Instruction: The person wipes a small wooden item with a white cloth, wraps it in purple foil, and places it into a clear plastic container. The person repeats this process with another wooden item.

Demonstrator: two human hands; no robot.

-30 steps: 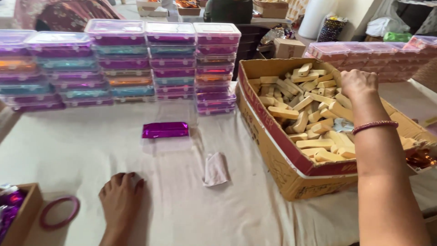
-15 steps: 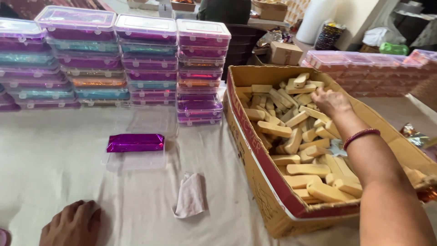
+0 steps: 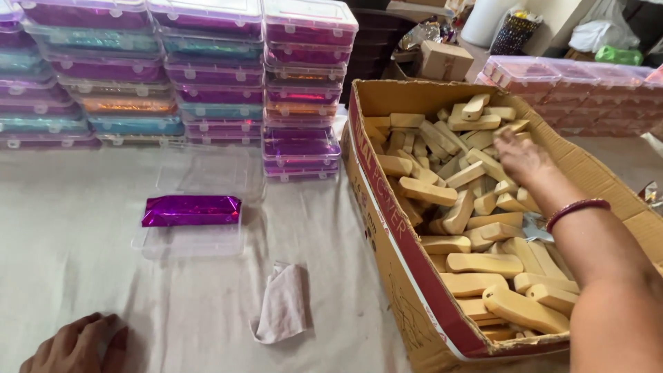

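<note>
While the right hand (image 3: 519,157) is reaching into the cardboard box (image 3: 387,228), its fingers are spreading loosely over the pale wooden blocks (image 3: 483,264) heaped inside; whether a block is already pinched under them I cannot tell, since the hand is slightly blurred. A red bangle (image 3: 577,208) is sitting on that wrist. Left of the box, the left hand (image 3: 76,345) is lying flat and empty on the white cloth-covered table (image 3: 69,207), fingers curled gently. Also left of the box, an open clear plastic case (image 3: 190,238) is holding one bar in shiny purple foil (image 3: 191,210), and a small crumpled cloth (image 3: 282,312) is lying between the case and the box's near corner. Beyond the case, stacks of closed clear cases (image 3: 207,76) with coloured contents are standing in rows. To pick well here, I judge the fingers should be closing on a single block lying on top, lifting it straight up so its neighbours are not sliding or spilling over the box wall.
</note>
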